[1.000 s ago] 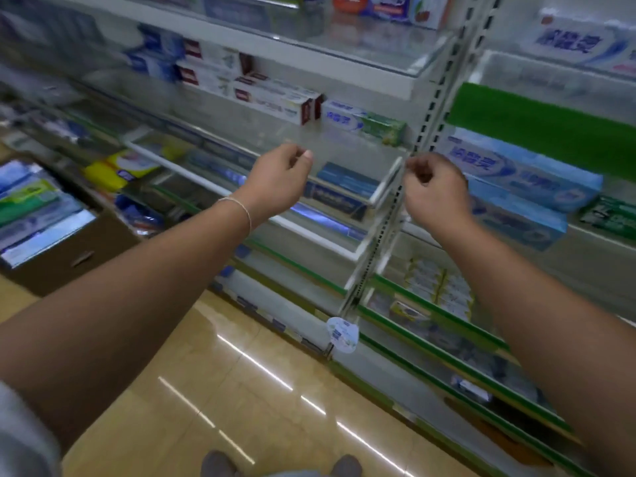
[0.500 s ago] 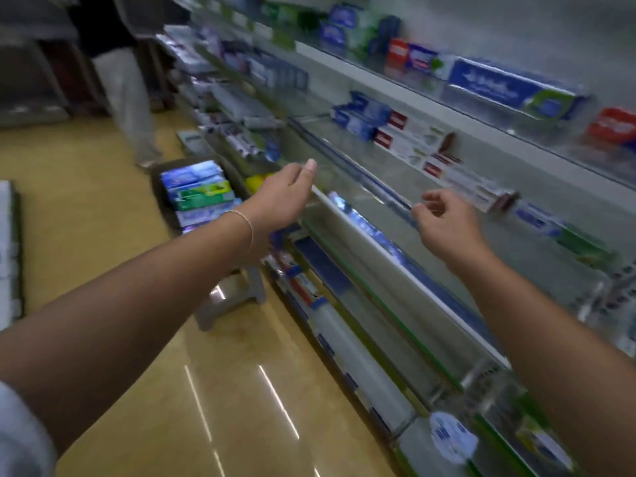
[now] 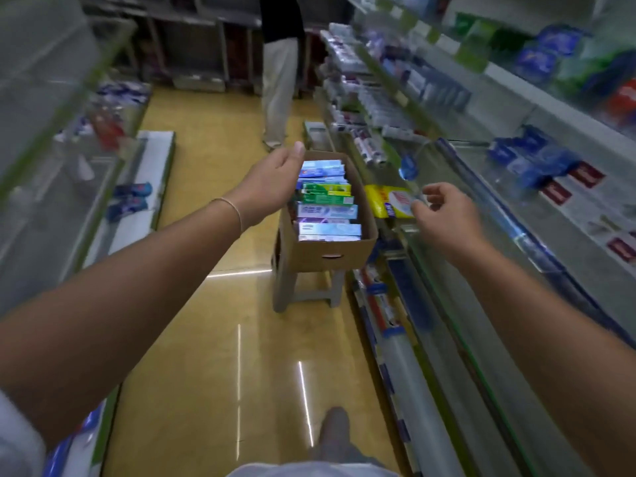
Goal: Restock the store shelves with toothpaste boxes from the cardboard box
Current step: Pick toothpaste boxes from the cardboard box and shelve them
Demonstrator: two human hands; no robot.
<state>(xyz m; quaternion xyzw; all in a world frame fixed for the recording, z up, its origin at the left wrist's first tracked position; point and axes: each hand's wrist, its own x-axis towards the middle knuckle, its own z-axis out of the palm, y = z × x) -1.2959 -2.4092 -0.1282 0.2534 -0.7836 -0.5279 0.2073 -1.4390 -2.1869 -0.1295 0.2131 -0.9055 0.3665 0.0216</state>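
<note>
Looking down a store aisle from head height. One cardboard box (image 3: 330, 251) stands on one small stool (image 3: 303, 292) in the middle of the floor, just beside the shelves (image 3: 516, 215) on the right. Inside it, about seven toothpaste boxes (image 3: 327, 204) lie stacked in a row, blue, green and pale ones; the exact count is unclear from blur. Two bare forearms reach forward. The left hand (image 3: 272, 182), one thin bracelet (image 3: 230, 210) at its wrist, is spread with straight fingers above the carton's left rim and holds nothing. The right hand (image 3: 444, 218), fingers loosely curled, is empty near one yellow pack (image 3: 385, 201) on the shelf edge. One other person (image 3: 278, 63) stands farther down the aisle.
</note>
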